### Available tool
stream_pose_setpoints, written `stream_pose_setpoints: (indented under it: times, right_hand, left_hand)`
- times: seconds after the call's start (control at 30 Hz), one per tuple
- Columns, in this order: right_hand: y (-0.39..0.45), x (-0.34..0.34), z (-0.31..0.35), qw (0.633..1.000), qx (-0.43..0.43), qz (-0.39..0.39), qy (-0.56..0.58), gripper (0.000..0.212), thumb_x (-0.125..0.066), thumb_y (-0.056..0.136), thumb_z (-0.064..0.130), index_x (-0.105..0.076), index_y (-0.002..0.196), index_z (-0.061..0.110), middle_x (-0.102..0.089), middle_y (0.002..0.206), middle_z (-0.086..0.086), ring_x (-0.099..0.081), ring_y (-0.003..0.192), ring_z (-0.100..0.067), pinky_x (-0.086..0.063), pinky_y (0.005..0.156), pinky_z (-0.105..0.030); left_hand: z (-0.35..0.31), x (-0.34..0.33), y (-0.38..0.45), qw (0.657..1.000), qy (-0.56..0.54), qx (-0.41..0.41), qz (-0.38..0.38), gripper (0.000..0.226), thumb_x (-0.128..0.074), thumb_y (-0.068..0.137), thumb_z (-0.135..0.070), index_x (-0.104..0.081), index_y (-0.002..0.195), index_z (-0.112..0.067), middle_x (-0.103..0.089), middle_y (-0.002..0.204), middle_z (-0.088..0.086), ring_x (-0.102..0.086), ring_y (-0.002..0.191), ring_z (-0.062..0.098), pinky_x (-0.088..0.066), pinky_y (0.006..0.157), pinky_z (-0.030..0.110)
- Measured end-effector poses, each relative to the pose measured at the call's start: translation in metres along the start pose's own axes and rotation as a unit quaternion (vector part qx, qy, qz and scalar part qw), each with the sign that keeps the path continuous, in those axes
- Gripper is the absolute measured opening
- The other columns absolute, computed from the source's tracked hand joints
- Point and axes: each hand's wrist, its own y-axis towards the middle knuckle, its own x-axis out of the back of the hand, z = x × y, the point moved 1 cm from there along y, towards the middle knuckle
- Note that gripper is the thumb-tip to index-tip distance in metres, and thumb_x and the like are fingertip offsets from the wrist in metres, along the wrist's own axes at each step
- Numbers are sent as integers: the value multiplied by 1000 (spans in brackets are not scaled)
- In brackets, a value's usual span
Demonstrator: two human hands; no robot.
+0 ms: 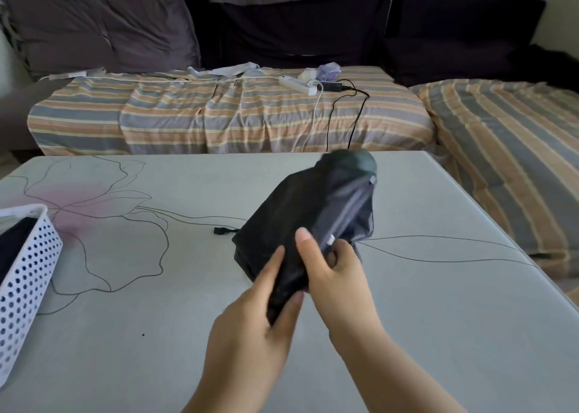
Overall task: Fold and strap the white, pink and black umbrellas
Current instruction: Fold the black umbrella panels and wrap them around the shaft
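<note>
A collapsed black umbrella (291, 212) with loose, bunched canopy cloth is held tilted over the middle of the table, its blurred rounded end pointing away from me. My left hand (253, 315) grips its near end from below. My right hand (332, 271) pinches the canopy cloth near a small white tag. A short black strap (223, 231) sticks out from the cloth on the left, over the tabletop. No white or pink umbrella is in sight.
The grey table (156, 334) bears a flower drawing. A white perforated basket (28, 274) with something dark inside stands at its left edge. Behind lies a striped sofa bed (188, 115) with a power strip (297, 85), chargers and cables.
</note>
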Motion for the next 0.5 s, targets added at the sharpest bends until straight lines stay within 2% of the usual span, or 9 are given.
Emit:
stream_pose_setpoints:
  times: [0.03,0.07,0.1,0.17,0.2,0.3,0.4,0.47,0.5]
  right_hand:
    - [-1,2,1,1000,14,10,-3,34,-56,85,53,-61,96,21,-69,83,9,-67,79,-3,-56,74,-26]
    - [-2,5,4,999,31,11,-15,32,-51,88,52,-60,96,22,-67,84,8,-65,78,-1,-56,76,-25]
    - [-1,8,4,998,52,2,-39,27,-50,90,49,-57,97,24,-62,83,8,-60,74,3,-53,74,-19]
    - [2,14,5,993,74,-44,-85,21,-55,90,44,-50,101,27,-52,86,8,-51,67,6,-43,62,-11]
    - [4,17,5,991,66,-62,-95,23,-58,89,43,-47,102,28,-50,89,7,-50,68,4,-40,59,-13]
    - [7,19,3,997,27,-36,-66,27,-60,87,46,-51,102,26,-59,93,6,-58,78,-1,-42,65,-19]
    - [10,18,4,998,20,-13,-51,24,-65,85,44,-55,100,27,-64,83,5,-65,71,-5,-52,70,-25]
    - [12,19,5,992,46,-34,-110,18,-66,86,34,-56,99,28,-57,78,5,-59,68,-10,-46,61,-21]
    - [13,21,6,984,60,-51,-160,18,-66,86,31,-55,99,28,-54,83,6,-55,70,-11,-42,60,-20]
  left_hand:
    - [1,0,4,993,-113,34,-1,46,-55,89,-40,-42,129,-58,-66,68,-11,-58,51,11,-46,49,22]
    - [1,3,7,970,-234,70,15,41,-55,91,-30,-50,126,-53,-63,62,-7,-53,46,14,-43,45,25]
    - [0,7,11,943,-317,101,20,32,-54,94,-24,-58,120,-42,-60,59,-1,-49,42,18,-40,40,26]
    - [0,17,16,890,-426,162,8,15,-53,93,-25,-63,104,-21,-57,58,6,-44,39,20,-37,37,24]
    - [0,21,17,865,-466,186,8,19,-55,89,-30,-61,98,-15,-56,58,7,-43,38,19,-36,36,23]
    - [0,27,19,829,-517,209,37,34,-55,75,-39,-57,93,-11,-55,61,8,-42,37,16,-35,34,21]
    - [-1,28,16,836,-506,196,78,39,-55,73,-39,-62,101,-13,-60,67,10,-43,37,15,-36,34,22]
    - [0,25,12,835,-509,183,104,41,-55,73,-40,-65,104,-15,-65,72,11,-43,37,16,-36,35,22]
    - [-1,23,11,832,-512,180,112,41,-54,73,-40,-66,103,-15,-65,73,11,-43,37,16,-36,35,22]
